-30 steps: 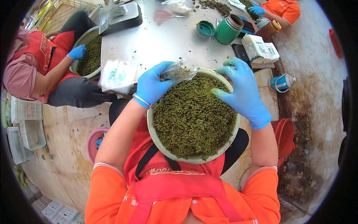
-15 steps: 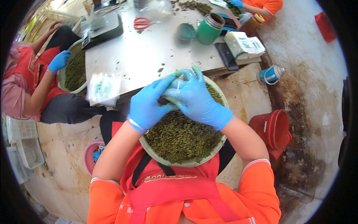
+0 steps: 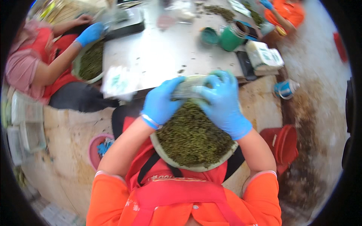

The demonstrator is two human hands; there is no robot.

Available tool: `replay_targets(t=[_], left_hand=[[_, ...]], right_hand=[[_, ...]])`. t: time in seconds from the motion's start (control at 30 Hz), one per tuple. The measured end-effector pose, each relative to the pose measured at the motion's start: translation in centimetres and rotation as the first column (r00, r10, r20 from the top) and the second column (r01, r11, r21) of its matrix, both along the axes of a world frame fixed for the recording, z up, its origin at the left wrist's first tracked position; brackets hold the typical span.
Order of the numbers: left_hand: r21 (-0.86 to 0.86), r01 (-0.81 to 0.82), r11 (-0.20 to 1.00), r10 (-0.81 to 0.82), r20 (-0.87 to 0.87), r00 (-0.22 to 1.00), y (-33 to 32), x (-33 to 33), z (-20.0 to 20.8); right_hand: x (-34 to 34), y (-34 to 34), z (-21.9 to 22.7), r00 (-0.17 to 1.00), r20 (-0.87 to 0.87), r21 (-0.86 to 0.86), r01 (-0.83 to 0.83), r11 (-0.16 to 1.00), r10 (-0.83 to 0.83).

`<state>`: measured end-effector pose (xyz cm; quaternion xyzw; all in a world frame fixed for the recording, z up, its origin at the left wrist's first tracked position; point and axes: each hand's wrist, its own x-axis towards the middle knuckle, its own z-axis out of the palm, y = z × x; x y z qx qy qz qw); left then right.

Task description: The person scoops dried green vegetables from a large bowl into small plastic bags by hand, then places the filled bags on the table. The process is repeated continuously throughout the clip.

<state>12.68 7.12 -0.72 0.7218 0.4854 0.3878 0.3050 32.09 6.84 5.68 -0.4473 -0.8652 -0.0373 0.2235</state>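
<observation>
My left hand and my right hand, both in blue gloves, grip a clear plastic bag from its two sides. The bag is blurred, and I cannot make out how full it is. It is over the far part of a pale round basin that rests on my lap. Small dull-green berries like green peppercorns fill the basin in a heap.
The metal table ahead bears a stack of printed bags, a green jar, a green bowl and white packets. A co-worker's gloved hand is at the left. A red bucket stands right, a pink basin left.
My hands have drawn a little apart, with the bag now stretched between them. The view has shifted, so the surroundings sit further right. The left co-worker's gloved hand has risen toward the table.
</observation>
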Motion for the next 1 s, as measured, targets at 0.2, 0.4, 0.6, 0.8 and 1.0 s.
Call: replay_targets(t=[0.2,0.4,0.6,0.8,1.0], left_hand=[[0.117,-0.001,0.993,0.014,-0.109,0.994,-0.4,-0.4,1.5],[0.357,-0.034,0.934,0.046,-0.025,0.999,3.3,-1.2,3.0],[-0.176,-0.31,0.934,0.354,0.563,0.747,10.5,-6.2,-3.8],[-0.237,-0.678,0.696,0.704,0.039,0.709,16.1,-13.1,-10.4],[0.311,-0.673,0.671,0.741,-0.306,0.597,9.1,-12.7,-7.1]], right_hand=[[0.1,1.0,-1.6,0.994,0.079,-0.006,-0.076,0.997,0.076],[-0.2,3.8,-0.3,0.991,0.052,0.109,-0.127,0.986,0.122],[-0.3,2.7,0.4,0.994,-0.014,-0.331,-0.107,0.937,0.109],[-1.8,-0.5,-5.2,0.916,0.118,-0.482,-0.284,0.829,0.383],[-0.3,0.2,-4.2,0.967,0.059,-0.698,-0.136,0.703,0.246]])
